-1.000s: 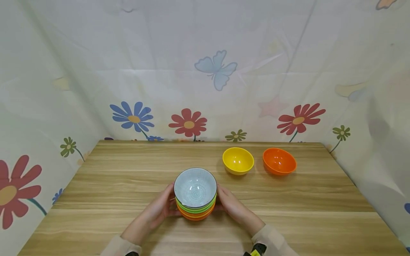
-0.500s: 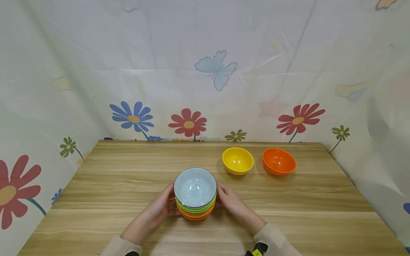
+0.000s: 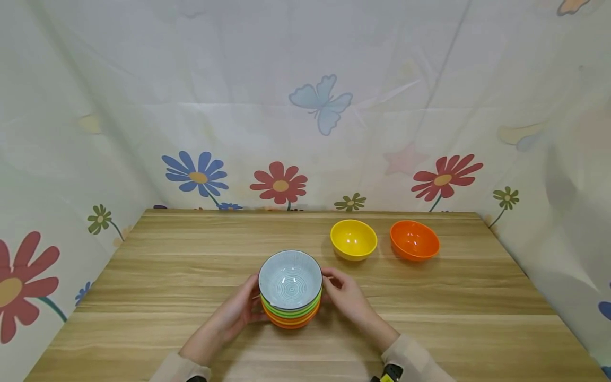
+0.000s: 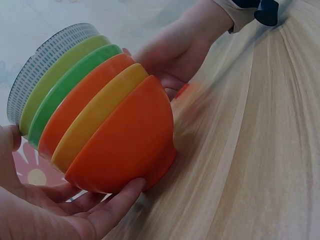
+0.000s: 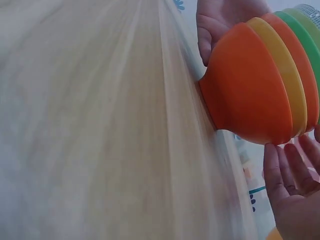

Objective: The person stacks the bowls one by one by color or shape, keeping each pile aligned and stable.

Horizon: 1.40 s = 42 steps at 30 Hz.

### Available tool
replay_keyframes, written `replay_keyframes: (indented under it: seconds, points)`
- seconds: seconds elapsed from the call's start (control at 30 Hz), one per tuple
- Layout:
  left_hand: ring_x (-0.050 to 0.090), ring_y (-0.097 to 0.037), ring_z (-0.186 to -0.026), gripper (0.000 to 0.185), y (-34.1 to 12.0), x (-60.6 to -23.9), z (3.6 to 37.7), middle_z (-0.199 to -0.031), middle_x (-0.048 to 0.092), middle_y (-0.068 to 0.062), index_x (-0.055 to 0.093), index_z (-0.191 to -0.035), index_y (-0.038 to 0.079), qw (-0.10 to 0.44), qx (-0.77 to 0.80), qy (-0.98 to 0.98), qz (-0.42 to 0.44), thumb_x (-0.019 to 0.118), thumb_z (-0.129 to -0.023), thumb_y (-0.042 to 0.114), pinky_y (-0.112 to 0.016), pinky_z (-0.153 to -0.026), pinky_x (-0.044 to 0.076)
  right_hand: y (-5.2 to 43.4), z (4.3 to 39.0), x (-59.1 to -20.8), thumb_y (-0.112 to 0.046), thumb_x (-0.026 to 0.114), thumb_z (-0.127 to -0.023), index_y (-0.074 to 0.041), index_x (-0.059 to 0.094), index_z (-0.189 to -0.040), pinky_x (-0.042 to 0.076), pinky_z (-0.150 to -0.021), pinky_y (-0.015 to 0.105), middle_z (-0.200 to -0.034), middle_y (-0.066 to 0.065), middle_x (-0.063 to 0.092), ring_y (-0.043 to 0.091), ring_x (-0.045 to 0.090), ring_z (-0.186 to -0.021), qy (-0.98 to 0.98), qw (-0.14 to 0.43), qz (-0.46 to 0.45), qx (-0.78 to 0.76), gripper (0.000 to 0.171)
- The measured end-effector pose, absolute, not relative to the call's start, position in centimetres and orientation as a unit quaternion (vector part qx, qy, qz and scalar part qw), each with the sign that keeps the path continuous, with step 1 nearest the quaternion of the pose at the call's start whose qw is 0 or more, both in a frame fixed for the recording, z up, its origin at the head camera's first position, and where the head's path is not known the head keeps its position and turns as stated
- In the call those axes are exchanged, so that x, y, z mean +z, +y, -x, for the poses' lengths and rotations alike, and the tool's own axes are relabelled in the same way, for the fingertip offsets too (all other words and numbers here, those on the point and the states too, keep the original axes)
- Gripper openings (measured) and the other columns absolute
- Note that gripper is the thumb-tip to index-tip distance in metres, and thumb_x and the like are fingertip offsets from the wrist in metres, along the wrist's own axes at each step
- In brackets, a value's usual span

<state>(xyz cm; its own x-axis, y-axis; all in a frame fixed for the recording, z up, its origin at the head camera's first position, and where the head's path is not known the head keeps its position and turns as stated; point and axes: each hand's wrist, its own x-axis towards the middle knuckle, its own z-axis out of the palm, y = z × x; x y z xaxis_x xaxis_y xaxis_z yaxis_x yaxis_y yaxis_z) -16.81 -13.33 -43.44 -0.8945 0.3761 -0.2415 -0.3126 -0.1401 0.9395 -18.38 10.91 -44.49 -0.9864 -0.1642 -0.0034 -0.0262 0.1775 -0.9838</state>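
Note:
A stack of several bowls stands upright on the wooden table, topped by a pale grey-blue patterned bowl (image 3: 290, 281). Beneath it come a lime bowl (image 4: 75, 67), a green bowl (image 4: 82, 80), an orange bowl (image 4: 92, 90), a yellow-orange bowl (image 4: 107, 107) and a lower orange bowl (image 4: 127, 135). My left hand (image 3: 234, 314) holds the stack's left side, thumb by the upper rims and fingers around the bottom bowl. On the right side, my right hand (image 3: 350, 302) touches the stack with rather straight fingers, its index finger near the top rim.
A yellow bowl (image 3: 353, 240) and a separate orange bowl (image 3: 414, 241) sit side by side toward the back right of the wooden table (image 3: 200, 260). Behind the table hangs a white curtain (image 3: 229, 122) printed with flowers and a butterfly.
My right hand has loosened and shifted slightly, its index finger rising toward the top bowl's rim. The left hand and the stack stay in place.

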Motion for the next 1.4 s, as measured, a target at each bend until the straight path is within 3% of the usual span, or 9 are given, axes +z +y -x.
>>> replay_keyframes:
  seconds: [0.3,0.6,0.77,1.0,1.4]
  points:
    - [0.053,-0.018,-0.103,0.065,-13.4,-43.6,16.7,-0.115,0.055,-0.006,0.039,-0.131,0.001,0.228,0.756,0.613,-0.029,0.035,-0.094,0.054,-0.046,-0.086,0.049,11.4,18.4,-44.5,-0.003,0.057,-0.088,-0.004,0.063,-0.108,0.054,-0.065,0.023,-0.102,0.012,0.062,0.016,0.059,-0.084,0.792,0.004,0.102,-0.601,0.021]
    - [0.054,-0.017,-0.102,0.061,-13.4,-43.6,16.7,-0.114,0.056,-0.004,0.04,-0.132,0.002,0.229,0.754,0.615,-0.024,0.032,-0.096,0.051,-0.045,-0.084,0.049,12.2,18.6,-44.4,-0.004,0.06,-0.087,-0.009,0.065,-0.106,0.053,-0.071,0.025,-0.101,0.006,0.063,0.021,0.06,-0.089,0.822,-0.03,0.171,-0.542,0.02]
    - [0.055,-0.017,-0.102,0.057,-13.4,-43.6,16.7,-0.114,0.056,-0.004,0.041,-0.131,0.002,0.226,0.754,0.616,-0.025,0.029,-0.098,0.047,-0.046,-0.084,0.05,12.9,19.0,-44.2,-0.002,0.062,-0.085,-0.009,0.066,-0.104,0.054,-0.07,0.028,-0.097,0.003,0.063,0.019,0.062,-0.085,0.833,-0.075,0.246,-0.49,0.02]
    - [0.054,-0.018,-0.103,0.056,-13.4,-43.6,16.8,-0.117,0.055,-0.006,0.04,-0.133,0.001,0.224,0.753,0.618,-0.02,0.028,-0.099,0.045,-0.045,-0.084,0.05,14.0,19.9,-43.5,-0.003,0.067,-0.082,-0.008,0.066,-0.103,0.054,-0.069,0.024,-0.093,0.002,0.063,0.012,0.061,-0.081,0.85,-0.136,0.322,-0.395,0.022]
    - [0.055,-0.017,-0.101,0.056,-13.4,-43.5,16.7,-0.114,0.057,-0.005,0.042,-0.131,0.0,0.223,0.753,0.618,-0.017,0.028,-0.099,0.045,-0.045,-0.083,0.05,16.0,21.6,-42.4,-0.006,0.071,-0.079,-0.008,0.067,-0.101,0.052,-0.072,0.026,-0.094,0.001,0.064,0.011,0.057,-0.081,0.876,-0.182,0.345,-0.283,0.022]
